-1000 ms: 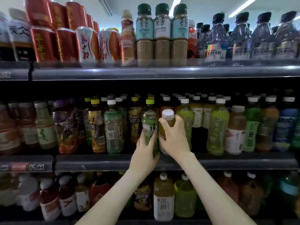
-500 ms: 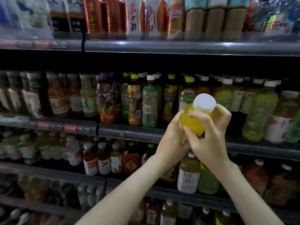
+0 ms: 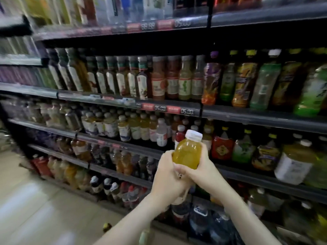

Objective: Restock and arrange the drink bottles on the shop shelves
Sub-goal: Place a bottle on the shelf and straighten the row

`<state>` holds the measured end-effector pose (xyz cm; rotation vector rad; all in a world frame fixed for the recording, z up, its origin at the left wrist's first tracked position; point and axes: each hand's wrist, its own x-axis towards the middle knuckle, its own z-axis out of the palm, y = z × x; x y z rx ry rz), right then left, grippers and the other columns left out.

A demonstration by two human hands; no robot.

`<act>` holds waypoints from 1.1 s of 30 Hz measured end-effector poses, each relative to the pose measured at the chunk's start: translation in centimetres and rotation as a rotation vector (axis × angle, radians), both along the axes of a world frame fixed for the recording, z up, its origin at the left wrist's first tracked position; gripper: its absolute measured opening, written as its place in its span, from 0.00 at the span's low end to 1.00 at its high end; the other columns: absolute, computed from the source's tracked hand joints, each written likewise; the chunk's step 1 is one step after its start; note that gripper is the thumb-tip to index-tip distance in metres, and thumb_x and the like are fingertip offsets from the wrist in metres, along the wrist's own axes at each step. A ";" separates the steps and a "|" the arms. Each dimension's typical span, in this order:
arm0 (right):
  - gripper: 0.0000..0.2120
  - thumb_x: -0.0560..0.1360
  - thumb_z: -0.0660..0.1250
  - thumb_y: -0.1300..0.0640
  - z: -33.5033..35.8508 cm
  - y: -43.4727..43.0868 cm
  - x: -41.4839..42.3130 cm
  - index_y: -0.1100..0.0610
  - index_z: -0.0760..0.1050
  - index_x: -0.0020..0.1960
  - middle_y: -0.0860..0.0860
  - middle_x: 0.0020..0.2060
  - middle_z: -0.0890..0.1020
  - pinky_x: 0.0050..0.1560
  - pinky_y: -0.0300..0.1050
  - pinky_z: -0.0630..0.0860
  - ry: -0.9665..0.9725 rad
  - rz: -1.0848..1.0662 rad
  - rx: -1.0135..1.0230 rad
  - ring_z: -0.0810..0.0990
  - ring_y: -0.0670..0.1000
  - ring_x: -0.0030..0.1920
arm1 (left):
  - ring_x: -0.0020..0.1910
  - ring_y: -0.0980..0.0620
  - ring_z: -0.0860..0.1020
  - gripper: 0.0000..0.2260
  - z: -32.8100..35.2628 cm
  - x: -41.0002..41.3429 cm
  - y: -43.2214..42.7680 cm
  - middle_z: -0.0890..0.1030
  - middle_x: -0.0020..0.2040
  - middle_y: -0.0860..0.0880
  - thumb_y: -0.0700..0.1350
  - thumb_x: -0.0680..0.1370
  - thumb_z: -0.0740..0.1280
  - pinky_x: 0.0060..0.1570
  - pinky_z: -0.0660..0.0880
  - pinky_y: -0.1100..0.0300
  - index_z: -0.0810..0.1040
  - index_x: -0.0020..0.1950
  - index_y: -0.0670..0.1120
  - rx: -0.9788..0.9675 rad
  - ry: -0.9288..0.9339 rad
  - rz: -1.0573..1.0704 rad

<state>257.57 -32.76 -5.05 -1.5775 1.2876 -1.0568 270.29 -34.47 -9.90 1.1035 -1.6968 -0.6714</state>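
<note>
holding one yellow drink bottle (image 3: 188,152) in the air, in front of the shelves and not standing on any shelf. gripped from both sides: left hand (image 3: 167,172) curled round the lower left part, right hand (image 3: 205,171) curled round the lower right part, fingers overlapping at the front. almost upright, long axis leaning a little to the right at the top, white cap (image 3: 194,135) up and away from the wrists. directly between the two hands, so equally near to both. about level with the small bottles above the shelf rail (image 3: 134,148) behind it. probably to be set forward into a row, cap kept up; which gap, cannot tell because of blur.
</note>
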 end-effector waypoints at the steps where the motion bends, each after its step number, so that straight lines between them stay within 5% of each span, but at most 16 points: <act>1: 0.38 0.66 0.78 0.49 -0.4 0.1 2.5 0.41 0.57 0.65 0.40 0.50 0.77 0.40 0.34 0.73 -0.002 0.000 0.015 0.78 0.39 0.46 | 0.46 0.49 0.78 0.16 -0.5 2.5 0.2 0.77 0.46 0.47 0.51 0.65 0.72 0.41 0.78 0.50 0.74 0.49 0.49 0.002 -0.041 0.034; 7: 0.32 0.63 0.80 0.48 -1.0 0.0 11.7 0.43 0.66 0.60 0.40 0.49 0.79 0.46 0.39 0.75 -0.078 -0.010 0.028 0.79 0.41 0.49 | 0.48 0.53 0.77 0.20 1.9 12.5 2.5 0.73 0.49 0.51 0.54 0.64 0.74 0.42 0.77 0.59 0.67 0.50 0.58 0.100 -0.074 0.063; 10: 0.35 0.58 0.80 0.49 -1.3 -1.6 13.5 0.47 0.69 0.61 0.49 0.53 0.82 0.47 0.44 0.78 -0.276 0.078 0.086 0.83 0.47 0.50 | 0.46 0.62 0.79 0.27 2.9 16.2 2.2 0.78 0.52 0.55 0.50 0.68 0.75 0.42 0.75 0.69 0.63 0.59 0.59 0.381 -0.031 -0.097; 14: 0.41 0.55 0.80 0.50 -2.0 -4.7 15.1 0.56 0.69 0.65 0.55 0.53 0.83 0.48 0.51 0.79 -0.384 0.230 0.151 0.83 0.56 0.52 | 0.56 0.56 0.79 0.31 2.1 20.4 0.5 0.80 0.58 0.53 0.58 0.66 0.75 0.60 0.75 0.53 0.67 0.66 0.57 0.602 0.048 -0.289; 20: 0.36 0.58 0.82 0.49 -3.8 -10.2 18.1 0.57 0.74 0.62 0.55 0.50 0.83 0.47 0.48 0.80 -0.587 0.403 0.192 0.83 0.55 0.50 | 0.51 0.60 0.80 0.25 1.0 22.6 -3.8 0.80 0.53 0.57 0.57 0.68 0.75 0.52 0.78 0.59 0.72 0.62 0.57 0.504 -0.039 -0.029; 25: 0.39 0.62 0.79 0.49 -5.5 -15.0 21.2 0.49 0.65 0.68 0.54 0.57 0.82 0.49 0.50 0.79 -0.381 0.413 0.285 0.82 0.56 0.56 | 0.46 0.57 0.79 0.27 1.0 24.9 -8.2 0.79 0.49 0.58 0.63 0.66 0.71 0.45 0.78 0.59 0.64 0.60 0.63 0.394 -0.325 0.149; 30: 0.26 0.63 0.79 0.54 -8.8 -18.5 25.5 0.59 0.76 0.58 0.57 0.51 0.84 0.50 0.52 0.81 -0.356 0.258 0.289 0.83 0.56 0.52 | 0.48 0.52 0.79 0.25 -1.6 28.5 -13.3 0.79 0.49 0.56 0.60 0.66 0.68 0.47 0.77 0.52 0.65 0.61 0.59 0.268 -0.476 0.178; 33: 0.21 0.66 0.78 0.57 -11.4 -20.7 27.8 0.58 0.76 0.56 0.53 0.47 0.85 0.46 0.45 0.80 -0.373 0.064 0.214 0.83 0.53 0.50 | 0.62 0.52 0.73 0.31 -3.8 31.3 -17.4 0.74 0.64 0.58 0.60 0.70 0.68 0.59 0.72 0.56 0.62 0.71 0.58 0.228 -0.517 0.055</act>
